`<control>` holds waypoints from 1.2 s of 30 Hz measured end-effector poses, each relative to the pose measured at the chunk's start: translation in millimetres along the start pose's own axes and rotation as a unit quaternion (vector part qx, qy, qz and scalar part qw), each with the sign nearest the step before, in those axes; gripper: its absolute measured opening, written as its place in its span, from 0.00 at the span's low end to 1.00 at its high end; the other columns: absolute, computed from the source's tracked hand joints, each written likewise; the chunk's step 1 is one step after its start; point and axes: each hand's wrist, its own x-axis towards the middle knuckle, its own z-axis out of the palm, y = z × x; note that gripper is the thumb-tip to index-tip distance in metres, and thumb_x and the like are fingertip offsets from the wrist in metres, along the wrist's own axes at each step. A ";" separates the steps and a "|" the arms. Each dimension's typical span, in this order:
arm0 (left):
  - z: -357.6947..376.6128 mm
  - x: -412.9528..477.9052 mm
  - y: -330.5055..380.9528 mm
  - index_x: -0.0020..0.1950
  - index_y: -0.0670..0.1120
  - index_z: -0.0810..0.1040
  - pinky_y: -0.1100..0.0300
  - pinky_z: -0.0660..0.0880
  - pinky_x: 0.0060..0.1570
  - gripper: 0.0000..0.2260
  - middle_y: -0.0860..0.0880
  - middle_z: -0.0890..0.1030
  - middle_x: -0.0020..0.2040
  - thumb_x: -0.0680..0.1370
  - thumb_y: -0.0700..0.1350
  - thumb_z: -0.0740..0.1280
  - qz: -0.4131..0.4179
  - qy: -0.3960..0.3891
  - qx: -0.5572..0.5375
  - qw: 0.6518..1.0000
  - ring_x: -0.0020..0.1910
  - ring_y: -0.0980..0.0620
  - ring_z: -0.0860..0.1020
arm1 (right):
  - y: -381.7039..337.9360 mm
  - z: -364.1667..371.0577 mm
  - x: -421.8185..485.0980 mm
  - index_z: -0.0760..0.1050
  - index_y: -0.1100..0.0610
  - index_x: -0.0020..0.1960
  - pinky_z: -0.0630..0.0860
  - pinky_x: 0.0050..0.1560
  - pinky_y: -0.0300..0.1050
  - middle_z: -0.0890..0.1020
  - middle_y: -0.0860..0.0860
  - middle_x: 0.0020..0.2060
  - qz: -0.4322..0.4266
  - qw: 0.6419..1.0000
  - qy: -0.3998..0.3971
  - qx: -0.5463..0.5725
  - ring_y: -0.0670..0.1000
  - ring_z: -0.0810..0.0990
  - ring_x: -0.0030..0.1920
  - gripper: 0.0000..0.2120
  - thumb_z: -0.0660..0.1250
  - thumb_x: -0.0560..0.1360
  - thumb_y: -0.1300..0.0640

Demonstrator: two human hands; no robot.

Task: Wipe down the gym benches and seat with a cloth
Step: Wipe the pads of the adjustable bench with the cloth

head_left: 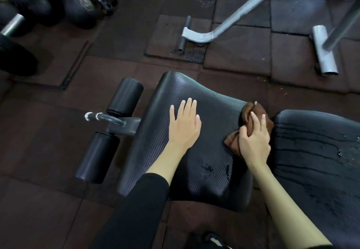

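The left hand (184, 124) lies flat on the seat (194, 151), fingers straight and slightly spread. At the seat's right edge, the right hand (253, 141) curls its fingers around a bunched brown cloth (253, 112), pressing it against the gap beside the bench (315, 161).

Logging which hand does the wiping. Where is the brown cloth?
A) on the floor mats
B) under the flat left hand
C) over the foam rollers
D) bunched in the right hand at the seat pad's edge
D: the right hand grips the bunched brown cloth at the seat pad edge; the left hand lies flat on the pad, holding nothing.
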 end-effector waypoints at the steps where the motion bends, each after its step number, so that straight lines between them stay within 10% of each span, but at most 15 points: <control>1: 1.2 1.6 -1.3 0.73 0.43 0.66 0.42 0.57 0.70 0.25 0.46 0.68 0.72 0.79 0.50 0.47 -0.004 -0.001 0.001 1.000 0.72 0.47 0.66 | -4.9 2.9 3.8 0.59 0.39 0.73 0.62 0.65 0.62 0.53 0.44 0.77 0.009 1.000 0.010 0.000 0.59 0.61 0.72 0.25 0.59 0.76 0.47; 7: 5.4 4.0 -16.4 0.72 0.43 0.67 0.41 0.58 0.69 0.24 0.46 0.69 0.72 0.79 0.49 0.49 -0.030 0.037 0.007 0.999 0.71 0.47 0.67 | -52.5 23.8 38.3 0.58 0.45 0.75 0.53 0.67 0.66 0.55 0.48 0.77 0.021 0.993 0.035 -0.113 0.63 0.56 0.72 0.26 0.56 0.78 0.45; 19: -1.7 3.2 -18.6 0.73 0.40 0.66 0.46 0.58 0.71 0.25 0.44 0.68 0.72 0.78 0.47 0.47 -0.066 0.054 -0.072 0.994 0.72 0.47 0.64 | -96.3 49.1 26.0 0.60 0.38 0.73 0.53 0.66 0.68 0.59 0.45 0.76 -0.312 0.930 -0.059 -0.184 0.60 0.56 0.75 0.28 0.51 0.74 0.36; 36: -6.4 -22.3 -25.8 0.71 0.42 0.69 0.43 0.61 0.69 0.24 0.45 0.70 0.71 0.78 0.47 0.49 -0.040 0.024 -0.015 0.999 0.71 0.46 0.67 | -46.2 28.0 -2.8 0.74 0.42 0.61 0.64 0.61 0.60 0.70 0.45 0.70 -0.351 0.921 -0.038 -0.161 0.58 0.66 0.70 0.25 0.56 0.67 0.40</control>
